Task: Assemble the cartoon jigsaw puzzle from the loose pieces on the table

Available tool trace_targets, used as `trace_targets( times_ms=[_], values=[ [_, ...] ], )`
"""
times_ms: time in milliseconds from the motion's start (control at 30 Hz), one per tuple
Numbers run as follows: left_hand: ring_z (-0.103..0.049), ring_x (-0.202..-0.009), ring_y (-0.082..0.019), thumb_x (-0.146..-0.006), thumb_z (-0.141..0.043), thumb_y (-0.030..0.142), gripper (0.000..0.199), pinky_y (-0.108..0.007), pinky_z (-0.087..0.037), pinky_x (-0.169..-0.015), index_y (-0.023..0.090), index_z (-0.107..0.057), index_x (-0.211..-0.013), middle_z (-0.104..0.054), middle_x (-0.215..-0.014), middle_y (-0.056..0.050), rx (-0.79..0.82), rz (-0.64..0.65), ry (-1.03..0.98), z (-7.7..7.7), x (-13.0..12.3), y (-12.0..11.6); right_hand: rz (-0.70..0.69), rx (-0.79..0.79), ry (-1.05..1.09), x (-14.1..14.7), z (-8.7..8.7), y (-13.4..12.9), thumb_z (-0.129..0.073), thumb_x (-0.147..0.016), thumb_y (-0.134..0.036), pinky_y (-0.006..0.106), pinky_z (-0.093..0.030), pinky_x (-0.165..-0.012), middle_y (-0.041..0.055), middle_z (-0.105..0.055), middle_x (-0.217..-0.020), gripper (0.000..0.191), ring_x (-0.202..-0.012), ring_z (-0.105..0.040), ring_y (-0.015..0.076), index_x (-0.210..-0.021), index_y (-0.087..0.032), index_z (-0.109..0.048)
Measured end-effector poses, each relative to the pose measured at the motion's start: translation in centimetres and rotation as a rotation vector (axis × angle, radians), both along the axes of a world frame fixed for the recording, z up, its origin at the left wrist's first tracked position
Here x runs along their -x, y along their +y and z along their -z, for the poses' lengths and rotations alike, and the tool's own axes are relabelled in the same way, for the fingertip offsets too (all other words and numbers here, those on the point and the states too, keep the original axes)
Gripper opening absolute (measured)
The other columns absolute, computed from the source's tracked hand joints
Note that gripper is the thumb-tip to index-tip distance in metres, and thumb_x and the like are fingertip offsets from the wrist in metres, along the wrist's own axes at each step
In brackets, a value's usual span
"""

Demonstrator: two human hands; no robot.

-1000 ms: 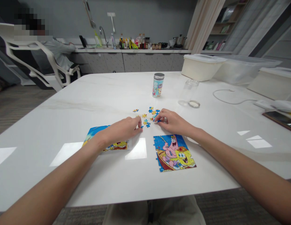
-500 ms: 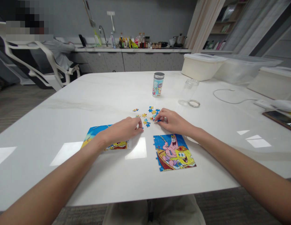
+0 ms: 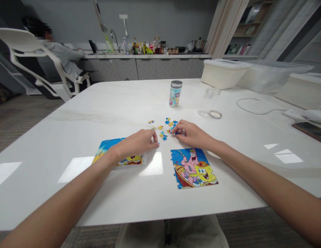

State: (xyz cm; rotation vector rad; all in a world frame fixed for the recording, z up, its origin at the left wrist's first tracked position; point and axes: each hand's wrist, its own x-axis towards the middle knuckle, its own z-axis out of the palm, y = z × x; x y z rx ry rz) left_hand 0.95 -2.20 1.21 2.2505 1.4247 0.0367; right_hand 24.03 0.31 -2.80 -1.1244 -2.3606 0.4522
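Note:
My left hand [image 3: 139, 142] is closed in a pinch, with a small bluish bit of a jigsaw piece showing at its fingertips. Under its wrist lies a picture card [image 3: 106, 146], partly covered by the forearm. My right hand [image 3: 190, 132] pinches at the edge of a loose group of jigsaw pieces [image 3: 161, 134]; a blue piece shows beneath its fingers. Closer to me is a partly assembled jigsaw puzzle [image 3: 193, 168] with a pink starfish and a yellow sponge character. Its left side has open knobs.
A printed tin [image 3: 175, 94] with a metal lid stands behind the pieces. Right of it are a clear jar [image 3: 210, 98] and a ring-shaped lid [image 3: 215, 114]. Plastic bins [image 3: 224, 74], a cable [image 3: 253, 111] and a phone [image 3: 311, 132] are farther right. A person [image 3: 64, 57] sits at far left.
The whole view has shifted slightly. Both hands stay almost where they were, with the right fingers moving only a little at the loose pieces.

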Motion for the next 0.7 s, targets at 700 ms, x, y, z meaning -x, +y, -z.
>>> trace_targets(
  times_ms=[700],
  values=[
    [-0.061, -0.067, -0.015, -0.079, -0.053, 0.038, 0.025, -0.026, -0.043, -0.061, 0.019, -0.06, -0.093, -0.071, -0.085, -0.004, 0.128, 0.016, 0.004, -1.2, -0.2, -0.4, 0.004, -0.006, -0.004, 0.2, -0.1, -0.1, -0.057, -0.078, -0.01, 0.029, -0.045, -0.072, 0.0038, -0.057, -0.089, 0.016, -0.076, -0.056, 0.0144, -0.086, -0.02, -0.065]
  ],
)
